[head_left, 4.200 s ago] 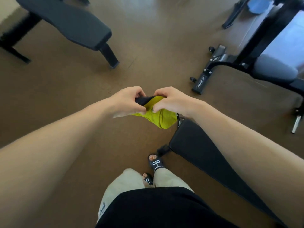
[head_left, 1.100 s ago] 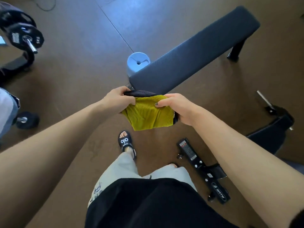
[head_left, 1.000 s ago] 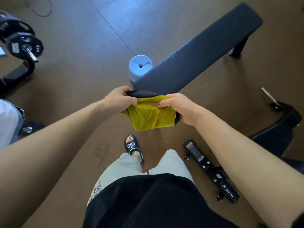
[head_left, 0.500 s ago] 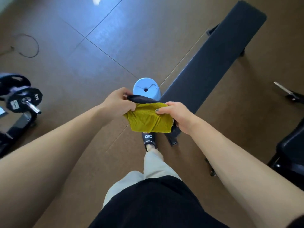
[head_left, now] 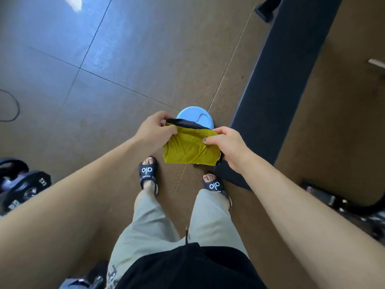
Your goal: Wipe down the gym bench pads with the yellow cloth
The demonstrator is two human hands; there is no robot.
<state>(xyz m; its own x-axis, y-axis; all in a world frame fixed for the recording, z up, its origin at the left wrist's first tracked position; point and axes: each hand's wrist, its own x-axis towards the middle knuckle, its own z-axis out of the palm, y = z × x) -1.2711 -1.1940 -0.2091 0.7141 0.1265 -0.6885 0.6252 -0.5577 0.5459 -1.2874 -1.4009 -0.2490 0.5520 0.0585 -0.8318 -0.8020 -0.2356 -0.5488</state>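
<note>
Standing on brown floor (head_left: 145,59), bench pad (head_left: 277,80) alongside

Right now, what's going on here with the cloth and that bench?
A person stands on the gym floor holding a yellow cloth stretched between both hands: the left hand pinches its upper left corner, the right hand its right edge. A dark edge runs along the cloth's top. The long dark bench pad runs just to the right, not yet touched by the cloth. A pale blue round container sits on the floor beyond the hands, and weight plates lie at the left.
</note>
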